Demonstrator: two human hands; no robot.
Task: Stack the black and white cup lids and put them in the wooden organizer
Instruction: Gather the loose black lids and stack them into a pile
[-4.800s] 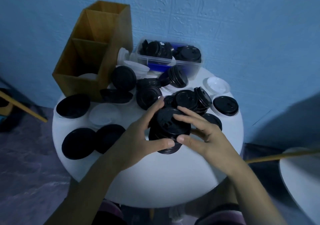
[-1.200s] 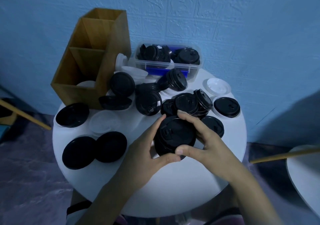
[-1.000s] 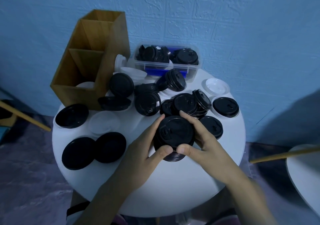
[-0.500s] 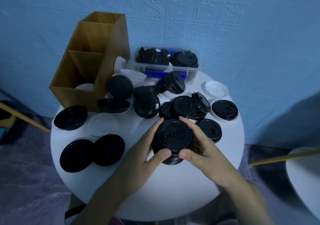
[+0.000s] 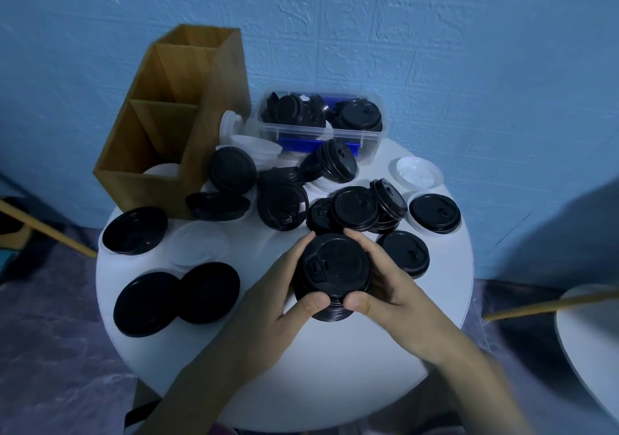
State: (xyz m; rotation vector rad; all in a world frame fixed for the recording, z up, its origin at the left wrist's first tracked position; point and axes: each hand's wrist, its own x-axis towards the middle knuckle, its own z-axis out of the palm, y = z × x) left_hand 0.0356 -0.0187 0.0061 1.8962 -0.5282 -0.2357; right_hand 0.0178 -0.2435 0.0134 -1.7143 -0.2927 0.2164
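Two grips, the left grip [image 5: 268, 289] and right grip [image 5: 393, 289], curl round one stack of black lids [image 5: 335, 263] over the desk [image 5: 335, 374], top face up. The wooden organizer [image 5: 204, 106] stands back-left, nearer the left grip.

Plain indoor room, blue embossed wall [image 5: 469, 49], small round white table [image 5: 335, 367], marbled floor [image 5: 50, 351]

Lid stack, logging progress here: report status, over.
Left hand and right hand both grip stack of black lids. Wooden organizer back left, stack not in yet. Loose black lids lie between.
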